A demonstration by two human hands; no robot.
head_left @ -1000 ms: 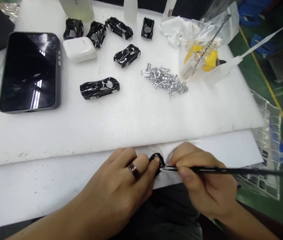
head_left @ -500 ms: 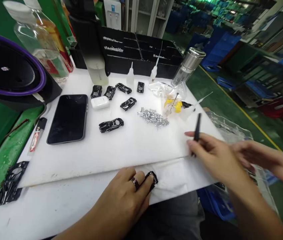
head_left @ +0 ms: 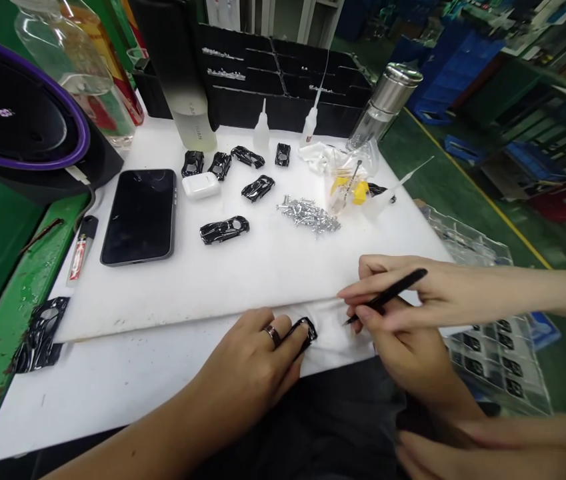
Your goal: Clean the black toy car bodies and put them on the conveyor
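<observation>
Well, left grip closing on black car shell atop white cloth; right grip curling beneath thin black tool, co-worker's hand overlapping it, hold unclear.

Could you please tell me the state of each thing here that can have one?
Left hand: fingers resting on a glossy black model car shell.
Right hand: curled, fingers at a thin black tool.
Co-worker's hand: reaching in over the tool; which hand grips it is unclear.
Phone: face up, screen dark.
Earbud case: lid shut.
Silver fasteners: loose heap.
</observation>
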